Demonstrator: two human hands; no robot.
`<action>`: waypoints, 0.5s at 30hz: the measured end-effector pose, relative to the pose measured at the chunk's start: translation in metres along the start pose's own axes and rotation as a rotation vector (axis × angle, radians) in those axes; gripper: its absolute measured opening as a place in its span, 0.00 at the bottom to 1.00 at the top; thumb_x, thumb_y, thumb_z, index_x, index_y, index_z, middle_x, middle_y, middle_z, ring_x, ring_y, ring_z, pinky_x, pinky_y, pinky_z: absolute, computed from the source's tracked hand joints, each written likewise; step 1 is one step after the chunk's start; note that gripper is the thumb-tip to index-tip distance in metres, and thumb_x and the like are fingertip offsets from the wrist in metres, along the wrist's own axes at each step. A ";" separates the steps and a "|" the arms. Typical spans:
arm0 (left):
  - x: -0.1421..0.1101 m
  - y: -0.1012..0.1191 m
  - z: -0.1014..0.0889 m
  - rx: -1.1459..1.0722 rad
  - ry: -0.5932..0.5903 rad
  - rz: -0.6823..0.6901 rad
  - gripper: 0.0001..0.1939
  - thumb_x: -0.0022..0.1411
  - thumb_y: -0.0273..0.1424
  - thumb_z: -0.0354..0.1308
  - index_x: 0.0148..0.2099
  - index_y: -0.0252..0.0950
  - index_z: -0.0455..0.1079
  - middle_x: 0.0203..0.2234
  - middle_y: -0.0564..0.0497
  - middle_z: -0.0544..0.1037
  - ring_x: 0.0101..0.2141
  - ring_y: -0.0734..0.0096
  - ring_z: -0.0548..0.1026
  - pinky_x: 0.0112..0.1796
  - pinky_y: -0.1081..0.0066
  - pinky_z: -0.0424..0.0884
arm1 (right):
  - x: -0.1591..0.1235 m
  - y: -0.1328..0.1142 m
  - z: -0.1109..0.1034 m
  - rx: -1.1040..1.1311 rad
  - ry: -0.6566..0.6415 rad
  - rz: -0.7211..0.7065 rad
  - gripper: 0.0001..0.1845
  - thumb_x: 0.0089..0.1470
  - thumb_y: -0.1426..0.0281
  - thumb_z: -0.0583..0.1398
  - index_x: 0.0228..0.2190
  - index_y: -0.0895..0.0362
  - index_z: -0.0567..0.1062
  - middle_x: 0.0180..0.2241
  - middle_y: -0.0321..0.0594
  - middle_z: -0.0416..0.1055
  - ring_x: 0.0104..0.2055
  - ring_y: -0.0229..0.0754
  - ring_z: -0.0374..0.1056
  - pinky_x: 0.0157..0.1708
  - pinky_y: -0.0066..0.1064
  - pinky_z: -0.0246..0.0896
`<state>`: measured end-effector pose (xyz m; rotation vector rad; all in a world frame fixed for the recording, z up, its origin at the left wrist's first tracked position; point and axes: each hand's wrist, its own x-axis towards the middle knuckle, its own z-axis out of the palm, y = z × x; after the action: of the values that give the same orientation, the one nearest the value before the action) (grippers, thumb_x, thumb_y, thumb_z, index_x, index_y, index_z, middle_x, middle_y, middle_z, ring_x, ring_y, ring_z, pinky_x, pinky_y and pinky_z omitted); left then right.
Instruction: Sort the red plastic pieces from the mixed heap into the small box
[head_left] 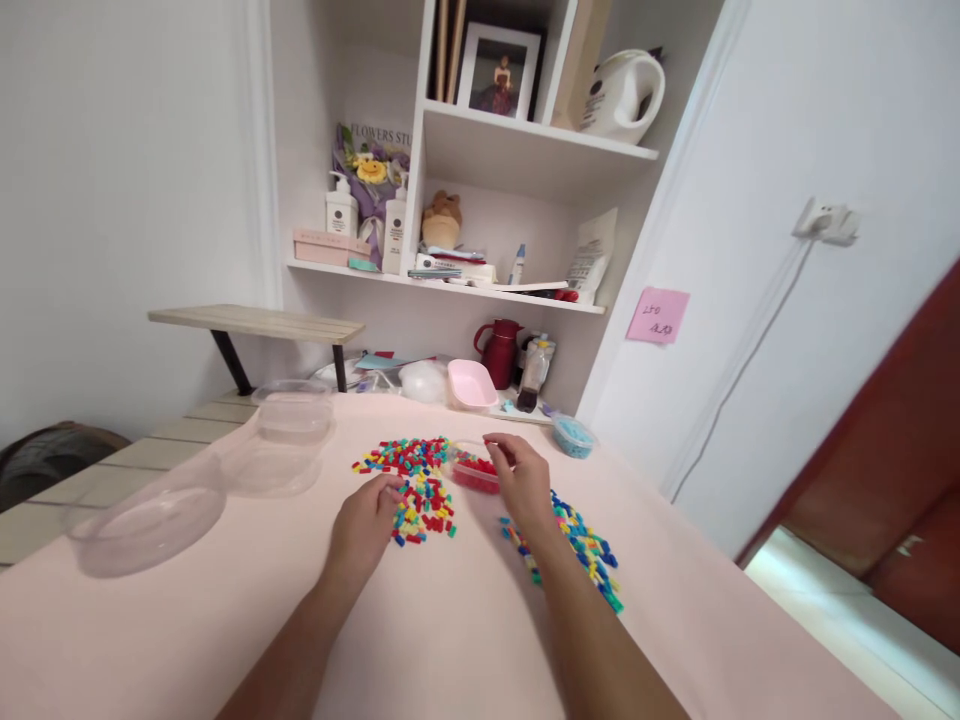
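My right hand (pixel 521 482) is over the right side of a clear plastic tub (pixel 452 468) that holds small red pieces (pixel 476 472). Its thumb and forefinger are pinched, with a bit of red showing at the fingertips. My left hand (pixel 365 522) is at the left edge of a mixed pile of small coloured plastic pieces (pixel 427 505). The left fingers are curled together, and whatever they hold is hidden. Behind them spreads a mostly red and green heap (pixel 409 456). Under my right wrist lies another pile (pixel 589 540), largely blue, green and yellow, partly covered by the forearm.
Clear round tubs (pixel 150 520) and a clear rectangular one (pixel 294 412) stand on the left. A tub of light blue bits (pixel 573 438) sits at the back right. Along the back are a pink basin (pixel 472 385), a red jug (pixel 499 352) and a bottle (pixel 533 375).
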<state>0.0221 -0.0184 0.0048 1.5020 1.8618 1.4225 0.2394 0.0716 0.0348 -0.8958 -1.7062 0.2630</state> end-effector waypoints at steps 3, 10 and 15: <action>0.002 -0.001 -0.001 -0.007 0.002 -0.003 0.15 0.58 0.33 0.47 0.40 0.40 0.75 0.31 0.51 0.82 0.31 0.68 0.79 0.34 0.70 0.72 | 0.004 0.009 -0.009 -0.101 0.077 0.004 0.14 0.60 0.63 0.54 0.38 0.54 0.78 0.35 0.41 0.75 0.33 0.41 0.67 0.40 0.35 0.60; 0.004 -0.001 -0.002 0.003 0.005 -0.003 0.15 0.58 0.32 0.47 0.39 0.39 0.75 0.30 0.50 0.82 0.33 0.66 0.80 0.34 0.70 0.74 | 0.003 0.005 -0.006 -0.270 0.068 -0.027 0.11 0.60 0.66 0.56 0.36 0.51 0.80 0.36 0.41 0.74 0.41 0.45 0.64 0.45 0.38 0.51; 0.004 0.001 -0.003 0.018 -0.005 -0.014 0.15 0.59 0.33 0.48 0.40 0.39 0.75 0.32 0.50 0.82 0.33 0.66 0.80 0.34 0.70 0.74 | 0.004 0.010 -0.005 -0.367 0.076 -0.044 0.10 0.59 0.68 0.58 0.37 0.50 0.81 0.39 0.41 0.72 0.44 0.46 0.61 0.46 0.39 0.48</action>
<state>0.0190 -0.0167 0.0078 1.4964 1.8831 1.3978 0.2478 0.0799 0.0330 -1.1181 -1.7298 -0.1180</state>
